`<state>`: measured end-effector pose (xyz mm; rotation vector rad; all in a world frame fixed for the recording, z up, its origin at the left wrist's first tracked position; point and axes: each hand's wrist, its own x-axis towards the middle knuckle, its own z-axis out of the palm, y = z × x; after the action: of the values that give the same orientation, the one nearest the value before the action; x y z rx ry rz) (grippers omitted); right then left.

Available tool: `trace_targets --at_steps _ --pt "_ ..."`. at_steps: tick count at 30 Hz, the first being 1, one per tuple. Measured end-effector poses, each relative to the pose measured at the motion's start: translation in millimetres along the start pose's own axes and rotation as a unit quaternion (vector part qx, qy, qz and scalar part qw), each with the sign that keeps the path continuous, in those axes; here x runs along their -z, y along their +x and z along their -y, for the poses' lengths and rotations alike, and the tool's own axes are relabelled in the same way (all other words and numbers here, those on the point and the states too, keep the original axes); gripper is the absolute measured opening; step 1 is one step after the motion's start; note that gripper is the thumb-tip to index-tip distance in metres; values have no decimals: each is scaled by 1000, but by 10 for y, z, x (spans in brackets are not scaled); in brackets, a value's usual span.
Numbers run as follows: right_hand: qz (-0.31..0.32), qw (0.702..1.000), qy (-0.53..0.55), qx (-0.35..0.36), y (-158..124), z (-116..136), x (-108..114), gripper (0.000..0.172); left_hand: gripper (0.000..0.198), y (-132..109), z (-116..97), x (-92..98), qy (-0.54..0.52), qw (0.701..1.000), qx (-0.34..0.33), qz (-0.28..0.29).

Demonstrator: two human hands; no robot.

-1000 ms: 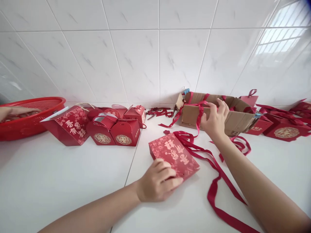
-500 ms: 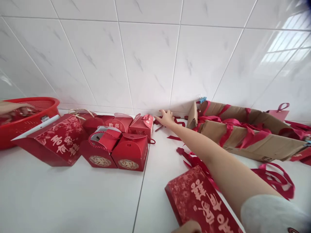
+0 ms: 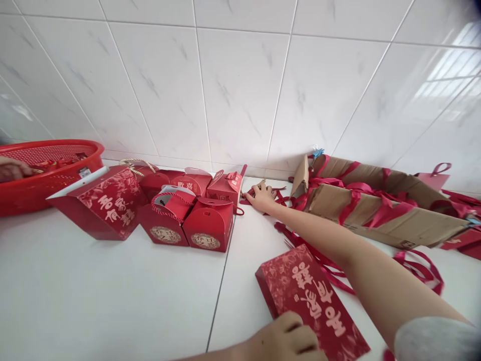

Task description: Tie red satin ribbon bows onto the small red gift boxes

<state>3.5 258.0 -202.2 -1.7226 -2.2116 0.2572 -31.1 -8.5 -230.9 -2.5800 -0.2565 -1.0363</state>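
My right hand (image 3: pixel 262 197) reaches to the foot of the wall, fingers curled down on a dark red ribbon (image 3: pixel 247 197). One strip sticks up just left of it, by a small red gift box (image 3: pixel 224 186). My left hand (image 3: pixel 287 338) is at the bottom, its curled fingers on the near left edge of a flat red gift box (image 3: pixel 311 301) with pink lettering. Its fingertips are partly hidden. More loose red ribbons (image 3: pixel 332 268) lie between that box and my right forearm.
Several assembled red boxes (image 3: pixel 208 225) stand at left centre, beside a larger tilted red box (image 3: pixel 108 200). Another person's hand (image 3: pixel 13 169) is in the red basket (image 3: pixel 48 188) at far left. A cardboard carton (image 3: pixel 387 213) draped with ribbons stands along the wall at right.
My right hand has gone from spread fingers to closed on the ribbon, and a strip now stands up beside it. My left hand has come further into view over the flat box.
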Motion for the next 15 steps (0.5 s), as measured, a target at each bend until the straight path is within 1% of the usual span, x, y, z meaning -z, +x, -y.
trace_targets --at_steps 1,2,3,6,8,10,13,15 --pt "0 1000 2 13 -153 7 8 54 22 34 11 61 -54 996 41 -51" --pt "0 1000 6 27 -311 10 22 54 18 69 17 128 -92 991 54 -85" --pt "1 999 11 43 -470 2 45 53 14 104 16 198 -109 988 45 -101" --pt "16 994 35 102 -926 -112 176 51 9 193 -53 380 -120 988 -11 -91" --pt "34 987 57 145 -1193 -284 311 47 10 230 -152 460 -130 986 -47 -89" --pt "55 979 84 179 -1431 -518 473 45 10 252 -269 507 -143 982 -78 -93" --pt "85 967 133 199 -1752 -901 745 42 10 275 -409 540 -152 977 -123 -89" --pt "94 964 167 185 -1952 -1117 923 35 8 292 -445 553 -144 976 -140 -80"
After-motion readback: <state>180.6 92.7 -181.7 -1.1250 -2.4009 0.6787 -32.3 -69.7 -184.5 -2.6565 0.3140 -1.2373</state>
